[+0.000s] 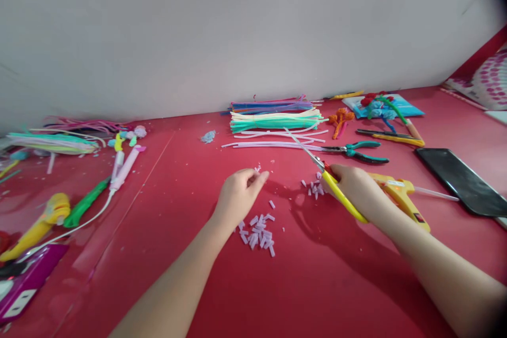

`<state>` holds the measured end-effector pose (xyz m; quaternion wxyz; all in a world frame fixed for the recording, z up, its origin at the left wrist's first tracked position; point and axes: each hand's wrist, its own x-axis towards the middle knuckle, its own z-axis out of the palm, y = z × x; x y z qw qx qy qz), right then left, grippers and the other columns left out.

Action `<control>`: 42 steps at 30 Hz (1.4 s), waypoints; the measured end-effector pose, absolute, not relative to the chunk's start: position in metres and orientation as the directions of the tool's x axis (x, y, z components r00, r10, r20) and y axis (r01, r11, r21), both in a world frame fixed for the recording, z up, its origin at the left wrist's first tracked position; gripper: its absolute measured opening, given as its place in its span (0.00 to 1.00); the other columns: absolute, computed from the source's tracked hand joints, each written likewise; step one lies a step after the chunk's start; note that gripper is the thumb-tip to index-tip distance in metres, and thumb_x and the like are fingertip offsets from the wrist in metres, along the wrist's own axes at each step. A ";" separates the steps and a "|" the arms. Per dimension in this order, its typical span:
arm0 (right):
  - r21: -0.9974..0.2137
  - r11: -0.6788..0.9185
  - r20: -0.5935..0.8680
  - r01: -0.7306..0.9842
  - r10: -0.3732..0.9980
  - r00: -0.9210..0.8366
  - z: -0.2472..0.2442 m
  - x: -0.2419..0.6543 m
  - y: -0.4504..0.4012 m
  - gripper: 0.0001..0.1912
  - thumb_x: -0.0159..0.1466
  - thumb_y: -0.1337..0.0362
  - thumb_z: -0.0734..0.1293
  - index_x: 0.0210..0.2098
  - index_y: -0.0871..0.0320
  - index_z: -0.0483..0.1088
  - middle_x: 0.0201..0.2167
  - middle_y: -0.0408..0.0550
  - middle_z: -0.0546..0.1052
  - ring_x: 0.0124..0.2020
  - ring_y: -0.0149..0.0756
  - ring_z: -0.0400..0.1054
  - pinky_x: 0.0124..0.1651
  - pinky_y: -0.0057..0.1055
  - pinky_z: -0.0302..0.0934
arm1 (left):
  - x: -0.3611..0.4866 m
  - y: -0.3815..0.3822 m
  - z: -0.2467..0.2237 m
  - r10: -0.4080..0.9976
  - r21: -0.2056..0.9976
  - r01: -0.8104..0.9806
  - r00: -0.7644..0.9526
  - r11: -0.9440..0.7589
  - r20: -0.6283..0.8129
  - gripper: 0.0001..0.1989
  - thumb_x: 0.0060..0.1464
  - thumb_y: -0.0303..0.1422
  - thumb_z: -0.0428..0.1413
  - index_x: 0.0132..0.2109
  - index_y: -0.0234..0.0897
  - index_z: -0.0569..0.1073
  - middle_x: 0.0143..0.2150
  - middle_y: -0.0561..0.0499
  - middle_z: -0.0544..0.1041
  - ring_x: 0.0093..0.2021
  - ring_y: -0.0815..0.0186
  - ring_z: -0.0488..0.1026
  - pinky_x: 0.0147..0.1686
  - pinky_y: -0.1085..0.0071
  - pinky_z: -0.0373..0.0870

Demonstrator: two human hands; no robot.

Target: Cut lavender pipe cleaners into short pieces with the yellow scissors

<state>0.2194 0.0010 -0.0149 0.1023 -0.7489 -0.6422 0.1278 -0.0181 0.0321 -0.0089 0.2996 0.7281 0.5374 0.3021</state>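
**One pair of scissors [341, 195] in the right hand [354, 186]**

The right hand grasps the scissors by their yellow handles — the blades point away and to the left, toward some loose pale purple pipe cleaners [277, 144] on the red table [285, 296]. The left hand [242, 190] has its thumb and forefinger drawn close together; whether they pinch anything, I cannot tell.

Short purple pieces [259, 231] lie scattered in a heap just to the right of the left wrist. A smaller heap [316, 188] sits just beside the right hand, on its left. Tiny pale bits [257, 168] lie just beyond the left fingertips.

Farther back, near the white wall, rests a cream and green bundle [273, 124]. Teal-handled pliers [349, 150] lie at the right end of the loose pipe cleaners. A yellow glue gun [402, 190] lies partly hidden by the right hand — a black phone [463, 179] is farther right.
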 end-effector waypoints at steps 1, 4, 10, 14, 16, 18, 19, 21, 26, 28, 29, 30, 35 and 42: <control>-0.283 -0.149 -0.084 0.948 0.988 0.130 -0.016 0.222 0.003 0.14 0.54 0.57 0.54 0.26 0.58 0.66 0.18 0.46 0.69 0.19 0.30 0.60 0.21 0.25 0.44 | -0.021 0.035 -0.011 0.963 0.728 0.635 0.229 -0.260 0.144 0.12 0.48 0.38 0.48 0.25 0.36 0.70 0.22 0.52 0.68 0.25 0.69 0.64 0.27 0.74 0.57; -0.209 -0.157 -0.103 0.965 0.985 0.138 -0.015 0.223 0.005 0.13 0.54 0.60 0.55 0.29 0.58 0.67 0.21 0.49 0.71 0.20 0.32 0.62 0.21 0.26 0.44 | -0.027 0.040 -0.013 0.944 0.599 0.729 0.258 -0.331 0.207 0.09 0.48 0.34 0.48 0.24 0.36 0.68 0.27 0.51 0.67 0.27 0.69 0.64 0.30 0.73 0.57; -0.229 -0.161 -0.038 0.960 0.987 0.156 -0.008 0.216 -0.002 0.14 0.53 0.54 0.56 0.26 0.57 0.65 0.21 0.48 0.71 0.20 0.32 0.61 0.21 0.25 0.43 | -0.022 0.030 -0.005 0.802 0.544 0.644 0.589 -0.538 0.097 0.07 0.46 0.26 0.48 0.32 0.40 0.69 0.34 0.51 0.66 0.32 0.68 0.64 0.33 0.72 0.59; -0.272 -0.134 -0.033 0.953 0.991 0.130 -0.007 0.211 -0.004 0.15 0.53 0.52 0.55 0.26 0.57 0.64 0.19 0.47 0.70 0.18 0.30 0.58 0.20 0.25 0.42 | -0.017 0.024 -0.006 0.739 0.526 0.606 0.670 -0.597 0.066 0.06 0.47 0.26 0.48 0.29 0.38 0.70 0.32 0.50 0.66 0.34 0.66 0.64 0.35 0.71 0.59; -0.272 -0.124 -0.021 0.954 0.992 0.123 -0.006 0.209 -0.006 0.15 0.52 0.53 0.56 0.24 0.57 0.64 0.18 0.46 0.69 0.17 0.29 0.56 0.20 0.25 0.41 | -0.015 0.023 -0.008 0.752 0.551 0.605 0.657 -0.575 0.063 0.06 0.47 0.27 0.49 0.27 0.37 0.70 0.31 0.49 0.66 0.33 0.66 0.64 0.35 0.70 0.59; -0.295 -0.116 -0.001 0.948 0.993 0.121 -0.005 0.205 -0.008 0.13 0.51 0.54 0.57 0.22 0.58 0.64 0.16 0.45 0.67 0.17 0.28 0.55 0.20 0.25 0.41 | -0.013 0.023 -0.009 0.788 0.624 0.591 0.612 -0.511 0.066 0.06 0.47 0.29 0.50 0.27 0.37 0.70 0.31 0.49 0.67 0.33 0.66 0.64 0.35 0.70 0.59; -0.330 -0.108 0.002 0.938 0.993 0.115 -0.005 0.202 -0.009 0.13 0.51 0.55 0.57 0.22 0.58 0.63 0.16 0.44 0.67 0.17 0.27 0.54 0.20 0.24 0.41 | -0.011 0.022 -0.009 0.812 0.678 0.573 0.580 -0.461 0.062 0.05 0.46 0.30 0.50 0.27 0.37 0.70 0.31 0.50 0.67 0.32 0.66 0.64 0.35 0.70 0.59; -0.451 -0.072 -0.010 0.889 0.997 0.075 -0.005 0.195 -0.013 0.14 0.52 0.55 0.57 0.22 0.58 0.64 0.16 0.43 0.66 0.18 0.27 0.55 0.20 0.24 0.43 | -0.008 0.020 -0.009 0.851 0.795 0.508 0.525 -0.332 0.019 0.06 0.46 0.33 0.51 0.28 0.37 0.71 0.31 0.50 0.68 0.31 0.67 0.65 0.33 0.71 0.60; -0.773 0.010 -0.077 0.635 0.991 -0.110 -0.007 0.176 -0.026 0.11 0.53 0.58 0.57 0.27 0.58 0.65 0.18 0.39 0.64 0.20 0.25 0.56 0.22 0.22 0.48 | 0.002 0.008 -0.008 0.850 0.947 0.322 0.501 -0.009 -0.162 0.10 0.44 0.38 0.53 0.32 0.36 0.71 0.29 0.50 0.71 0.31 0.66 0.67 0.32 0.72 0.61; -0.798 0.005 -0.084 0.603 0.989 -0.121 -0.008 0.173 -0.028 0.10 0.53 0.59 0.57 0.26 0.58 0.64 0.18 0.38 0.62 0.20 0.25 0.54 0.22 0.22 0.49 | 0.005 0.004 -0.009 0.848 0.955 0.296 0.497 0.032 -0.183 0.09 0.44 0.37 0.53 0.31 0.36 0.71 0.29 0.51 0.71 0.31 0.66 0.67 0.32 0.72 0.61; -0.796 0.002 -0.082 0.605 0.990 -0.111 -0.009 0.172 -0.029 0.09 0.52 0.59 0.57 0.26 0.59 0.63 0.18 0.38 0.62 0.20 0.25 0.54 0.22 0.22 0.48 | 0.007 0.003 -0.008 0.849 0.954 0.299 0.496 0.031 -0.183 0.09 0.44 0.37 0.53 0.31 0.37 0.71 0.28 0.51 0.71 0.31 0.67 0.66 0.32 0.72 0.61; -0.791 -0.002 -0.079 0.612 0.992 -0.100 -0.009 0.172 -0.029 0.09 0.52 0.60 0.57 0.25 0.59 0.63 0.17 0.38 0.61 0.20 0.25 0.53 0.22 0.22 0.48 | 0.008 0.002 -0.008 0.851 0.951 0.308 0.494 0.017 -0.175 0.09 0.44 0.37 0.53 0.31 0.37 0.71 0.28 0.51 0.71 0.31 0.67 0.66 0.32 0.72 0.60; -0.779 -0.016 -0.084 0.627 0.993 -0.078 -0.009 0.173 -0.028 0.07 0.52 0.61 0.57 0.25 0.58 0.62 0.17 0.37 0.59 0.19 0.24 0.52 0.21 0.22 0.47 | 0.011 -0.003 -0.003 0.881 0.906 0.394 0.469 -0.151 -0.057 0.06 0.45 0.34 0.52 0.28 0.38 0.71 0.28 0.53 0.69 0.26 0.70 0.63 0.27 0.74 0.59; -0.744 0.015 -0.055 0.668 0.995 -0.083 -0.006 0.175 -0.028 0.09 0.53 0.59 0.56 0.24 0.58 0.60 0.17 0.38 0.61 0.20 0.25 0.54 0.21 0.21 0.46 | 0.013 -0.004 -0.001 0.887 0.928 0.346 0.460 -0.141 -0.037 0.05 0.46 0.32 0.51 0.27 0.37 0.70 0.28 0.53 0.67 0.26 0.72 0.62 0.27 0.75 0.59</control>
